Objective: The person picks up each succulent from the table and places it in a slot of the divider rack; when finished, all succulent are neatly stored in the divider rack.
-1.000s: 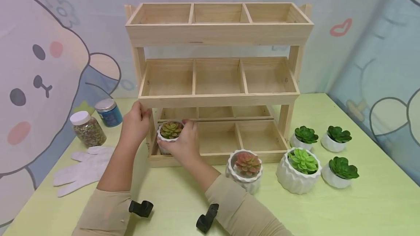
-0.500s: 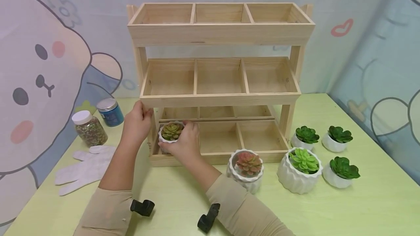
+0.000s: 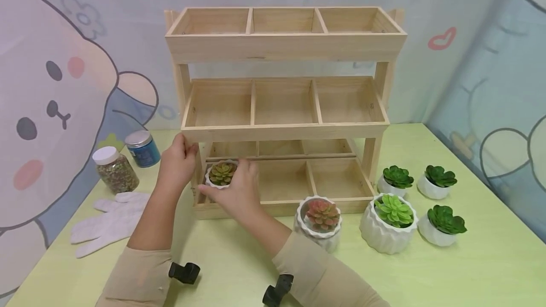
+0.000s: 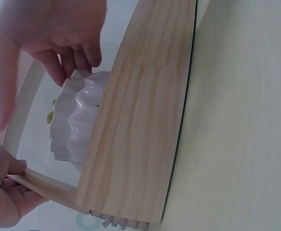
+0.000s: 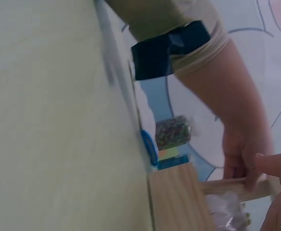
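A white ribbed pot [image 4: 77, 120] with a green-red succulent [image 3: 222, 174] stands in the left compartment of the bottom tier of a wooden plant shelf [image 3: 277, 133]. My right hand [image 3: 239, 191] is at the pot's right side, its thumb spread away from the pot. In the left wrist view its fingertips [image 4: 96, 58] are at the pot's rim; whether they touch cannot be told. My left hand [image 3: 177, 161] grips the shelf's left upright [image 4: 44, 185], just below the middle tier.
On the right stand a red succulent [image 3: 323, 214], a light green one [image 3: 393, 210], and several small dark green ones [image 3: 446, 219] in white pots. White gloves [image 3: 112, 221], a jar of granules [image 3: 117, 170] and a blue tin [image 3: 143, 149] are on the left.
My right thumb has moved off the pot and the right hand has loosened its hold. The pot sits slightly lower and to the left. My left hand keeps its place on the upright.
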The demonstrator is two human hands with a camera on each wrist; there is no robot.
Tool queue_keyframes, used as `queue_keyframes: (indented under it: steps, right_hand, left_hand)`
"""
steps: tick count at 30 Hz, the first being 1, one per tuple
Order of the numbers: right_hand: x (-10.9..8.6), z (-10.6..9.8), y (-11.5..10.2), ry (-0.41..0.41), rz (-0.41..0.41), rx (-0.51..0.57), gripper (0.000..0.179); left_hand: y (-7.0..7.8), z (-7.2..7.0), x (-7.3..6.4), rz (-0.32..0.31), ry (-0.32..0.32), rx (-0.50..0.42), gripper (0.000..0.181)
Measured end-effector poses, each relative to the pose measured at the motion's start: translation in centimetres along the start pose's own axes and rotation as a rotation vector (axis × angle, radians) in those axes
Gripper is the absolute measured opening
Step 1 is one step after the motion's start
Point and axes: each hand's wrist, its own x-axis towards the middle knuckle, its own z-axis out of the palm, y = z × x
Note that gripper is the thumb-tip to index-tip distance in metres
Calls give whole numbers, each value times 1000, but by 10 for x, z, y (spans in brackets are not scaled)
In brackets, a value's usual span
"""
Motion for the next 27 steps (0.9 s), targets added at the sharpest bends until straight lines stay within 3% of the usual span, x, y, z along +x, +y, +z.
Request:
queue_keyframes:
  steps: [10, 18, 21, 27]
  right_hand:
    - [-25, -41, -20, -184, -58, 191, 96]
    - [-57, -88, -16, -389, -177, 186, 89]
    - [-68, -106, -12, -416, -226, 175, 87]
    - [-79, -135, 5, -357, -335, 150, 83]
  left_hand:
    - [-1, 0, -1, 9, 12, -4, 29]
    - [1, 1, 2, 9, 11, 0, 28]
    - [0, 1, 2, 0, 3, -2, 29]
    - [0, 0, 1, -17, 5, 10, 28]
